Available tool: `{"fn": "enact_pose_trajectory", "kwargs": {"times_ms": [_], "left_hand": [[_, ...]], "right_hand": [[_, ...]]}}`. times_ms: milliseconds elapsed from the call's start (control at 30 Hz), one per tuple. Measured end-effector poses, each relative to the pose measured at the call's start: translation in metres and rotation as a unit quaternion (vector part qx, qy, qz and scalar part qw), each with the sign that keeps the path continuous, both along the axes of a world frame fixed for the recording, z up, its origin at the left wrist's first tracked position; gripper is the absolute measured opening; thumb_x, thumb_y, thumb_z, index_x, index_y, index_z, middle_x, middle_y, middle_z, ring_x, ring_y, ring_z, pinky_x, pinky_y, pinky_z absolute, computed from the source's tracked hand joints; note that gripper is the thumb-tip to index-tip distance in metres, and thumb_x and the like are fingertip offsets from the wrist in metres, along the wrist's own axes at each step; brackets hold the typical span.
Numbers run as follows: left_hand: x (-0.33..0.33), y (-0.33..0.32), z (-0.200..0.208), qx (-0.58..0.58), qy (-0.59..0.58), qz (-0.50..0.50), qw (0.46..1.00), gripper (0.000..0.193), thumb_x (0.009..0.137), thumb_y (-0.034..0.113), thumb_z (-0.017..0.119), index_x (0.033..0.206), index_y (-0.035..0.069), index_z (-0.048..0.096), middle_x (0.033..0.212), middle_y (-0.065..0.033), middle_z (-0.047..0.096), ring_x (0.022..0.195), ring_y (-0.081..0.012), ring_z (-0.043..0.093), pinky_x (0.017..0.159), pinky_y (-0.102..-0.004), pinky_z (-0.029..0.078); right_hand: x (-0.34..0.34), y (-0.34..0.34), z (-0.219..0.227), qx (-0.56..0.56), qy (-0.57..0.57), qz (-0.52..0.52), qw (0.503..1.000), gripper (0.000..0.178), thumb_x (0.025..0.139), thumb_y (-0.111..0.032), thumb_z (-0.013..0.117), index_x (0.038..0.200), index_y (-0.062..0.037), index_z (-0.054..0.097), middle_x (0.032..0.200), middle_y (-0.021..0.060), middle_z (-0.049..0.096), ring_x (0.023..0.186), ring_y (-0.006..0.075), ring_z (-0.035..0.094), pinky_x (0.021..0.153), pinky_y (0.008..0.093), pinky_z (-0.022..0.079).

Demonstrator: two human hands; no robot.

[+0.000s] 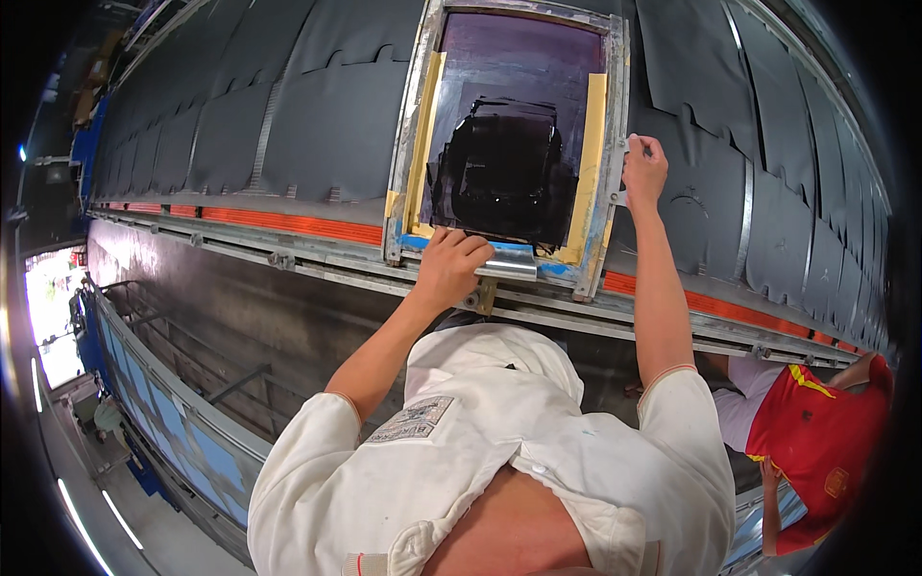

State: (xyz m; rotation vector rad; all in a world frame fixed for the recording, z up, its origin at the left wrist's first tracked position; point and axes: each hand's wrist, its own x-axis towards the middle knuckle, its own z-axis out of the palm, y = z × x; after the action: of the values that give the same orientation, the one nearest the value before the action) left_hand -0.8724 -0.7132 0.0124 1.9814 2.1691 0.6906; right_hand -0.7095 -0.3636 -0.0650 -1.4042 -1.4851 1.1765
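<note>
A screen-printing frame [615, 106] with a metal rim lies in front of me, its purple mesh [523, 53] edged by strips of yellow tape [593, 144]. Thick black ink [504, 158] is spread over the middle and near part of the mesh. At the near edge, my left hand [449, 269] is closed around the left end of a silvery squeegee [509, 261], which lies across the frame by blue tape. My right hand [644, 173] has its fingers curled at the frame's right rim, gripping it by a small pale tab; the fingertips are partly hidden.
Dark grey cut fabric pieces [327, 125] cover the long table on both sides. An orange strip [279, 223] and a metal rail [327, 254] run along its near edge. A person in a red shirt [816, 442] stands at the right. Another table [178, 403] lies behind, left.
</note>
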Motion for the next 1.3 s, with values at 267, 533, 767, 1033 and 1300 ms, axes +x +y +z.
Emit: {"fn": "enact_pose_trajectory", "kwargs": {"times_ms": [267, 533, 767, 1033, 1300], "left_hand": [[-0.067, 0.066, -0.002, -0.004, -0.003, -0.043, 0.999, 0.040, 0.061, 0.001, 0.075, 0.099, 0.013, 0.072, 0.100, 0.0005, 0.072, 0.089, -0.0217, 0.064, 0.084, -0.0381, 0.044], [-0.149, 0.185, 0.020, -0.061, -0.072, -0.027, 0.995, 0.024, 0.073, 0.008, 0.083, 0.096, 0.011, 0.077, 0.091, -0.0087, 0.075, 0.083, -0.0318, 0.069, 0.076, -0.0428, 0.050], [-0.185, 0.241, 0.009, -0.183, -0.064, -0.029, 0.981, 0.025, 0.077, 0.023, 0.086, 0.094, 0.008, 0.076, 0.088, -0.0132, 0.074, 0.083, -0.0369, 0.070, 0.073, -0.0462, 0.053], [-0.154, 0.192, -0.006, -0.114, -0.087, -0.018, 0.990, 0.021, 0.074, 0.018, 0.086, 0.090, 0.009, 0.075, 0.083, -0.0118, 0.072, 0.084, -0.0351, 0.069, 0.074, -0.0472, 0.050], [-0.134, 0.150, 0.002, -0.115, -0.021, -0.076, 0.990, 0.020, 0.073, 0.017, 0.085, 0.088, 0.013, 0.073, 0.082, -0.0056, 0.072, 0.079, -0.0280, 0.067, 0.078, -0.0398, 0.040]], "right_hand": [[-0.005, -0.006, -0.001, -0.081, -0.059, -0.001, 0.995, 0.025, 0.097, -0.031, 0.068, 0.097, -0.0069, 0.070, 0.068, -0.0003, 0.061, 0.067, 0.0107, 0.060, 0.067, 0.0337, 0.047], [-0.022, 0.012, 0.073, 0.175, -0.348, 0.191, 0.901, 0.037, 0.094, -0.041, 0.073, 0.112, -0.0083, 0.073, 0.103, 0.0122, 0.075, 0.098, 0.0335, 0.070, 0.089, 0.0434, 0.053], [-0.154, 0.020, 0.114, 0.063, -0.314, 0.505, 0.802, 0.037, 0.088, -0.037, 0.078, 0.110, -0.0082, 0.075, 0.104, 0.0159, 0.075, 0.103, 0.0366, 0.069, 0.094, 0.0443, 0.051], [-0.148, -0.023, 0.067, 0.171, -0.360, 0.512, 0.761, 0.022, 0.074, -0.020, 0.083, 0.089, -0.0093, 0.071, 0.085, 0.0156, 0.073, 0.088, 0.0380, 0.070, 0.078, 0.0492, 0.053], [-0.109, -0.072, 0.077, 0.213, -0.321, 0.520, 0.762, 0.022, 0.077, -0.025, 0.084, 0.085, -0.0099, 0.070, 0.076, 0.0162, 0.070, 0.079, 0.0377, 0.069, 0.076, 0.0491, 0.051]]}}
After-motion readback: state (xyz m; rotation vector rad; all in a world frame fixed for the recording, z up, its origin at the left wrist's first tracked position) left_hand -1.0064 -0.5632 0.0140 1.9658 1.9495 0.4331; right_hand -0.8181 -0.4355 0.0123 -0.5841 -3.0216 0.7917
